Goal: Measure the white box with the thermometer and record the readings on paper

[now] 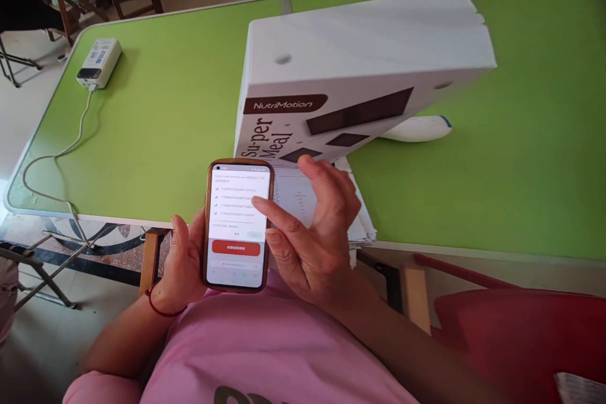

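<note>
fingers (265, 207) of the right hand (326, 252) are parted and hold nothing; the index reaches over the screen's right side, though whether it touches the glass i cannot tell. the phone (237, 208) is held upright in the left hand (184, 265), whose fingers grip its left side, in front of the person's pink shirt (284, 353) at the table's near edge. its screen shows a pop-up list above a red button (235, 247); the writing is too small to read surely. to tap well, i'd keep the left grip firm, bring only the index down on the middle of one row, and keep the thumb clear, since the rows sit close together. beyond are papers (362, 221), a white "nutrimotion" box (369, 44) and, partly behind it, a white rounded object (419, 129). farther left on the green table (175, 126), a white block (100, 62) trails a cable (52, 156).
</note>
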A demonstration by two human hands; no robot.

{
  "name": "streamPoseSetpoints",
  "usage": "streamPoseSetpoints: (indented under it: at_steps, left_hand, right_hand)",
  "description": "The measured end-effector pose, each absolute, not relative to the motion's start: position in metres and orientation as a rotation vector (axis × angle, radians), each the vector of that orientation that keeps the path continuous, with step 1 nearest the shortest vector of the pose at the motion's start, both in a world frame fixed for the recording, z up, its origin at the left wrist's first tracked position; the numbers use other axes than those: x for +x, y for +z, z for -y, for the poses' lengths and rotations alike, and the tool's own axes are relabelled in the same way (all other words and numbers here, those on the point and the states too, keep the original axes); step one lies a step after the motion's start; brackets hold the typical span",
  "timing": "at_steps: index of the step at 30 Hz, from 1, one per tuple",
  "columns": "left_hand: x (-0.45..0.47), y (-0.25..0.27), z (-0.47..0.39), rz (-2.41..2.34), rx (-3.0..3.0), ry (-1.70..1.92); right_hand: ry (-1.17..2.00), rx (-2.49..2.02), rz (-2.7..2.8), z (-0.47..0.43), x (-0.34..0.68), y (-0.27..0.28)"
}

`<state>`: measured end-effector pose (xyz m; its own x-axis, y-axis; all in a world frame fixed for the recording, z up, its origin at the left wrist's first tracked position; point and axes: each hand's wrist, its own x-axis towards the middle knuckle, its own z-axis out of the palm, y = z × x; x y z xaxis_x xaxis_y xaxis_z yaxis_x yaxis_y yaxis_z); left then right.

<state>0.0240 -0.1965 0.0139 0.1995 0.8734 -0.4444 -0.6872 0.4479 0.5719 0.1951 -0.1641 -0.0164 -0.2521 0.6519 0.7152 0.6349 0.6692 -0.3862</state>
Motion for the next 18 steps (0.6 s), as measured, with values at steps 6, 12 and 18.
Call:
streamPoseSetpoints:
  at_steps: [6, 12, 18]
  left_hand:
    - [0.025, 0.012, 0.198, -0.777, 0.348, 1.107]
    - [0.021, 0.007, 0.195, -0.773, 0.401, 1.121]
    - [0.021, 0.011, 0.187, -0.815, 0.324, 1.176]
  right_hand:
    - [0.025, -0.988, 1.955, 0.162, 0.195, -0.015]
    - [0.041, -0.922, 1.878, 0.167, 0.204, -0.009]
    - [0.063, -0.93, 1.944, 0.179, 0.207, -0.013]
